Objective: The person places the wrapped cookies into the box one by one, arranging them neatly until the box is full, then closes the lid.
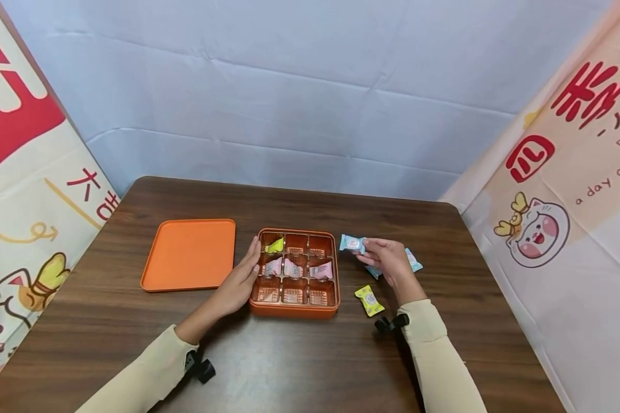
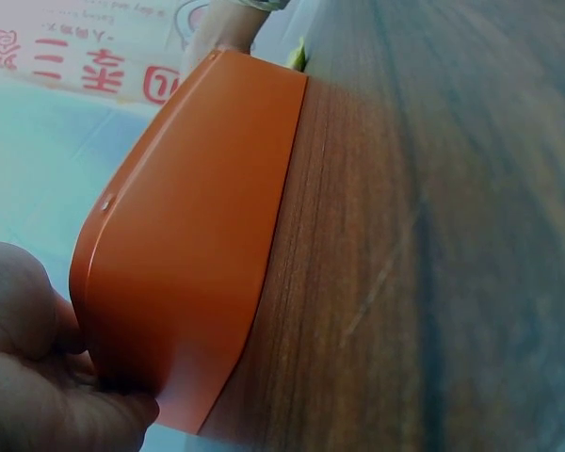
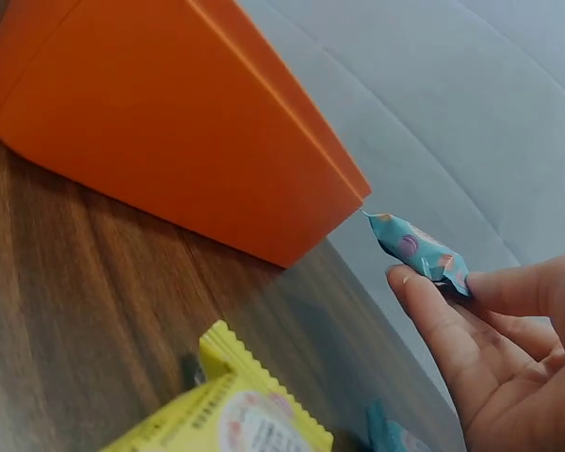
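Note:
My right hand [image 1: 390, 261] pinches a blue wrapped candy [image 1: 352, 244] between thumb and fingers, just off the right side of an orange box [image 1: 295, 311]. In the right wrist view the same blue candy [image 3: 419, 250] is near the box's far corner, above the table. My left hand [image 1: 240, 285] lies along the box's left wall, fingers straight and touching it. The left wrist view has its fingers against the box wall [image 2: 188, 226]. Inside the box, a yellow candy [image 1: 275, 246] occupies the back-left compartment and three pink candies [image 1: 292, 268] fill the middle row.
An orange lid [image 1: 191, 255] lies flat on the brown table [image 1: 289, 367], left of the box. One yellow candy [image 1: 369, 301] lies to the box's right. Other blue candies [image 1: 413, 261] lie beside and partly behind my right hand.

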The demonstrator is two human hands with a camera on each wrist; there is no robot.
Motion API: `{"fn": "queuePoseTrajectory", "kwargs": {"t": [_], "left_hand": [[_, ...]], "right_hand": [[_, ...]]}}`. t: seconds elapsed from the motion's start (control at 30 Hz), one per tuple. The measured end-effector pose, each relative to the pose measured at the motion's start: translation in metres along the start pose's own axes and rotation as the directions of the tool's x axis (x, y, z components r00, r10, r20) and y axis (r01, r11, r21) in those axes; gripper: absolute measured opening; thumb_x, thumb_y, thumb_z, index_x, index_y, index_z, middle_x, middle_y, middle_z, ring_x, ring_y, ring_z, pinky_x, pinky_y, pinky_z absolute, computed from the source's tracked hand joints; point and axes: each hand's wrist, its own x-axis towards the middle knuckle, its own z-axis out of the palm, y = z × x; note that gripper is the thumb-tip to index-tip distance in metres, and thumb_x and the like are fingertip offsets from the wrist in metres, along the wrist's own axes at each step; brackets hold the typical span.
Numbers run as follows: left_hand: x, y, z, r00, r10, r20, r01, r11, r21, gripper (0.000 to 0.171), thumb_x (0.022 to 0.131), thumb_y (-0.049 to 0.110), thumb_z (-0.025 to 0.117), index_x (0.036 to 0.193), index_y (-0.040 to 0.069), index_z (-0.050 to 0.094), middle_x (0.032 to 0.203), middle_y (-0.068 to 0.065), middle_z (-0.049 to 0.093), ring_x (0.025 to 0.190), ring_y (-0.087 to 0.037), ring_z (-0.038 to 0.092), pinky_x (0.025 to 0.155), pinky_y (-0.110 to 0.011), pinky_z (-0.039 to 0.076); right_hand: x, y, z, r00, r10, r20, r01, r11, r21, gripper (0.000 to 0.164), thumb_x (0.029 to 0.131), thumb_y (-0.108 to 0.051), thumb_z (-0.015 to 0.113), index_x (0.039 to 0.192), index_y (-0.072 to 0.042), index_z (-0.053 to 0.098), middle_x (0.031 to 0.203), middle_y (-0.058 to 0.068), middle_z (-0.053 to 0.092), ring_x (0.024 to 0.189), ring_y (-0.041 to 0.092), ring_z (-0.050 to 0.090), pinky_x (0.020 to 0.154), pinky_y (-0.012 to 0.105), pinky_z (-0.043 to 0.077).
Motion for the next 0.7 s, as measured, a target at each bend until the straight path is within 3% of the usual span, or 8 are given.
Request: {"fn": "queuePoseTrajectory", "kwargs": {"t": [0.27, 0.5, 0.7], "left_hand": [[-0.001, 0.001, -0.001, 1.0, -0.003, 0.008, 0.003, 1.0, -0.005, 0.059, 0.11, 0.006, 0.036, 0.161, 0.002, 0.006, 0.169, -0.005, -0.007, 0.154, -0.031, 0.003, 0.121, -0.058, 0.012], [-0.001, 0.001, 0.0, 1.0, 0.004, 0.003, -0.004, 1.0, 0.002, 0.059, 0.11, 0.006, 0.036, 0.161, 0.002, 0.007, 0.169, -0.006, -0.005, 0.154, -0.033, 0.005, 0.12, -0.058, 0.013], [-0.001, 0.0, 0.0, 1.0, 0.006, 0.002, -0.006, 1.0, -0.005, 0.059, 0.11, 0.006, 0.036, 0.161, 0.001, 0.008, 0.169, -0.006, -0.005, 0.154, -0.032, 0.004, 0.12, -0.058, 0.012]], "right_hand": [[-0.009, -0.005, -0.002, 1.0, 0.004, 0.029, -0.006, 0.995, 0.095, 0.037, 0.103, -0.007, 0.06, 0.134, 0.013, 0.057, 0.085, 0.006, 0.072, 0.074, 0.014, 0.075, 0.08, 0.03, 0.058], [-0.019, -0.011, 0.0, 0.998, -0.016, 0.062, 0.007, 0.988, 0.151, 0.016, 0.103, -0.004, 0.059, 0.114, 0.002, 0.069, 0.083, 0.008, 0.072, 0.071, 0.014, 0.073, 0.081, 0.031, 0.059], [-0.029, -0.017, 0.005, 0.996, -0.03, 0.088, 0.015, 0.987, 0.163, 0.02, 0.104, -0.004, 0.057, 0.119, 0.007, 0.064, 0.085, 0.009, 0.074, 0.075, 0.016, 0.075, 0.08, 0.031, 0.059]]}}
